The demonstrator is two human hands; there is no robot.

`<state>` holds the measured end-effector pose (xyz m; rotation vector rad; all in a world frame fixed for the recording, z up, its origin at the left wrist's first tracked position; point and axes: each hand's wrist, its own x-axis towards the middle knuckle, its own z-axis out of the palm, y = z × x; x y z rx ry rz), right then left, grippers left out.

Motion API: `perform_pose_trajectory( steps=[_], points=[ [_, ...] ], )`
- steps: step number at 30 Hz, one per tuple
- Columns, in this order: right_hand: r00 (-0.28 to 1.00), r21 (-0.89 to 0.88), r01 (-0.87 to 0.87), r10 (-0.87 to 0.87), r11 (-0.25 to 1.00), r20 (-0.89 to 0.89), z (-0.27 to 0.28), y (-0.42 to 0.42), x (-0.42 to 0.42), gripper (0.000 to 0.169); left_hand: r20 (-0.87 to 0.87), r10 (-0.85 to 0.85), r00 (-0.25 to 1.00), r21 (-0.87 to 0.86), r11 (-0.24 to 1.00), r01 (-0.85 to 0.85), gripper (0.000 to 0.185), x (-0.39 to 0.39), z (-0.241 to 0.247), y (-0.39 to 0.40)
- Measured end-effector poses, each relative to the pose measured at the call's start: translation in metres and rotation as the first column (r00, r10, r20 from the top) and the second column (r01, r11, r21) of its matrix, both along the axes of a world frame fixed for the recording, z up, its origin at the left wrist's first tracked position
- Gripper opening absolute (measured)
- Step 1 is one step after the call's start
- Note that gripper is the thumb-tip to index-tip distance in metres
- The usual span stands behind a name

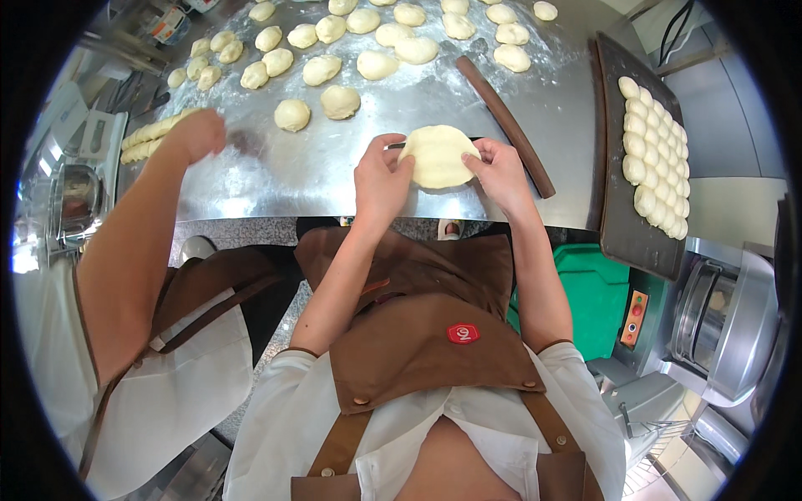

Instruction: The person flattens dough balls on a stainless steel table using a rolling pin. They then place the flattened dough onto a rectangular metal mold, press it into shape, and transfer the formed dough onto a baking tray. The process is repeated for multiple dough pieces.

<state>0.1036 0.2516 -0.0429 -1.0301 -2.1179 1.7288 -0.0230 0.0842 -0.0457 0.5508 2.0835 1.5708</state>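
Observation:
A flattened round of pale dough (440, 158) is stretched between my two hands above the near edge of the steel table. My left hand (383, 178) grips its left rim, thumb on top. On the opposite rim, my right hand (500, 174) pinches the dough between thumb and fingers. A dark wooden rolling pin (506, 125) lies slanted on the table just right of my right hand. Beyond my hands sit two dough balls, one at the left (292, 115) and one beside it (340, 102).
Several dough pieces (377, 64) cover the floured back of the steel table (263, 181). At right, a dark baking tray (633, 241) holds rows of small dough balls (656, 156). A co-worker's hand (197, 131) is at left, near long dough strips (141, 149). Below the tray stands a green bin (589, 300).

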Motion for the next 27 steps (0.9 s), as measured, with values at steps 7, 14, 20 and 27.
perform_pose_trajectory(
  steps=[7, 14, 20, 27],
  points=[
    [1.0, -0.163, -0.029, 0.029, 0.986, -0.004, -0.015, 0.009, 0.004, 0.022, 0.09, -0.004, 0.996, -0.093, 0.996, 0.012, 0.06, -0.006, -0.008, -0.007],
    [0.982, -0.107, -0.093, 0.109, 0.99, 0.154, -0.013, 0.02, 0.002, 0.023, 0.08, -0.094, 0.992, -0.207, 0.972, 0.109, 0.059, -0.018, -0.008, -0.005],
    [0.975, -0.07, -0.072, 0.085, 0.995, 0.205, -0.008, 0.02, 0.001, 0.023, 0.07, -0.13, 0.989, -0.26, 0.955, 0.144, 0.056, -0.021, -0.007, -0.002],
    [0.955, 0.062, -0.059, 0.039, 0.996, 0.294, -0.005, 0.018, -0.001, 0.029, 0.077, -0.169, 0.983, -0.273, 0.944, 0.184, 0.052, -0.025, -0.005, -0.004]
  ],
)
